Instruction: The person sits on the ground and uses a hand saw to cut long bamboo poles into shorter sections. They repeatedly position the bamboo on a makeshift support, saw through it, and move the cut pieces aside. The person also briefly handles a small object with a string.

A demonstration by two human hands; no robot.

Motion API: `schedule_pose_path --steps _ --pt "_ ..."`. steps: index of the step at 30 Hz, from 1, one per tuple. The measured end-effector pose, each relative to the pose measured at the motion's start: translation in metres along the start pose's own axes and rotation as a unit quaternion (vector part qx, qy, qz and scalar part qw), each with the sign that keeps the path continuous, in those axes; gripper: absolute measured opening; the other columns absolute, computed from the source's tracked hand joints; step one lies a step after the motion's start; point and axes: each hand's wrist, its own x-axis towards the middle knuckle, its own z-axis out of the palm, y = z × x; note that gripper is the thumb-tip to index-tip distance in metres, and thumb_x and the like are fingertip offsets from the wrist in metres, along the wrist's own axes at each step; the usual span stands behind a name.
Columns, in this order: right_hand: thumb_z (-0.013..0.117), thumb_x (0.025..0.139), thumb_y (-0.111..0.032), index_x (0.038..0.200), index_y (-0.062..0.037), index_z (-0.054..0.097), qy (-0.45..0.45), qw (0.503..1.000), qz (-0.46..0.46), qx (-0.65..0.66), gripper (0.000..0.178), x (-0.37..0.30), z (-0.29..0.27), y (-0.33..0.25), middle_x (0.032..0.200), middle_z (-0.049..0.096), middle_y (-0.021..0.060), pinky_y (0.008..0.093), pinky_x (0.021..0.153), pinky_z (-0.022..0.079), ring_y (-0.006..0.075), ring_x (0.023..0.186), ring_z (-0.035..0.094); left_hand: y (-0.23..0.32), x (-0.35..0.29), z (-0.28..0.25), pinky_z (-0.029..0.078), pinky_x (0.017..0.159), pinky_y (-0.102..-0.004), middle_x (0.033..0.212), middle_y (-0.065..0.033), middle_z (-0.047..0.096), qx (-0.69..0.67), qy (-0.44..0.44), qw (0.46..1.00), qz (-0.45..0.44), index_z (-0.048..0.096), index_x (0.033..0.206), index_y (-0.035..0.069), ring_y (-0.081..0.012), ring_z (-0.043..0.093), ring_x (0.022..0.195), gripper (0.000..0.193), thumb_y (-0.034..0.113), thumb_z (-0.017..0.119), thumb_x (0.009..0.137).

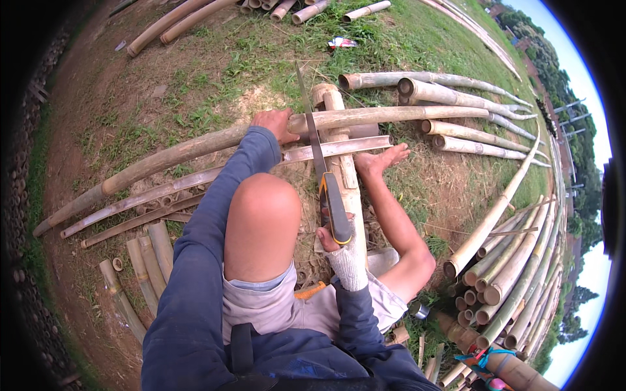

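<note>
My right hand (345, 251), in a pale knitted glove, is closed around the black and yellow handle of a hand saw (315, 140). Its long blade points away from me and lies across a bamboo pole (176, 156). Just left of the blade, my bare left hand (275, 125) is wrapped over that pole. The pole runs across a wooden support (337, 140), which stretches out between my legs. A split bamboo piece (306, 153) also crosses the support, nearer to me, with my bare foot (385, 159) close to its right end. Where the teeth meet the pole, I cannot tell the cut's depth.
Several bamboo poles (469, 98) lie on the grass at the far right. A large bamboo stack (508, 280) is at the near right. Short bamboo pieces (151, 260) lie at left, and more cut lengths (310, 12) at the back. Sawdust (257, 101) covers ground beyond my left hand.
</note>
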Motion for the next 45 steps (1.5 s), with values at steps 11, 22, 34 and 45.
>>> schedule_pose_path --steps 11,22,34,45 --pt "0.075 0.097 -0.007 0.139 -0.0021 0.051 0.042 0.99 -0.061 -0.123 0.049 0.0 0.012 0.004 0.115 0.059 0.005 0.0313 0.091 0.051 0.0137 0.105 0.056 0.006 0.004 -0.006 0.057 0.101 -0.0471 0.118 -0.0172 0.078 0.015 -0.012 1.0 -0.013 0.062 0.146 0.014 -0.0349 0.074 0.113 0.089 0.062 0.087 0.075" --pt "0.073 0.096 -0.004 0.141 -0.0035 0.051 0.015 0.996 -0.061 -0.065 0.051 0.013 0.022 0.001 0.114 0.059 0.0034 0.0277 0.086 0.052 0.0112 0.1 0.058 -0.007 0.017 -0.009 0.052 0.11 -0.0457 0.136 -0.019 0.071 -0.04 -0.051 0.998 0.008 0.059 0.151 0.01 -0.036 0.068 0.125 0.101 0.059 0.092 0.069" --pt "0.074 0.095 -0.004 0.142 -0.0039 0.05 0.008 0.999 -0.019 -0.049 0.053 0.007 0.046 0.004 0.103 0.061 0.0022 0.0282 0.083 0.052 0.0097 0.09 0.059 -0.011 0.023 -0.005 0.053 0.108 -0.0459 0.133 -0.0179 0.073 -0.038 -0.046 0.998 0.016 0.061 0.149 0.008 -0.036 0.07 0.122 0.103 0.06 0.093 0.066" --pt "0.075 0.097 -0.005 0.142 -0.0005 0.049 0.033 0.995 -0.045 -0.08 0.053 0.014 0.028 0.012 0.129 0.06 0.0103 0.0324 0.103 0.048 0.0188 0.117 0.058 -0.015 0.015 -0.008 0.055 0.104 -0.0486 0.121 -0.0199 0.077 -0.018 -0.026 0.999 0.041 0.059 0.148 0.013 -0.0391 0.072 0.114 0.096 0.06 0.089 0.069"
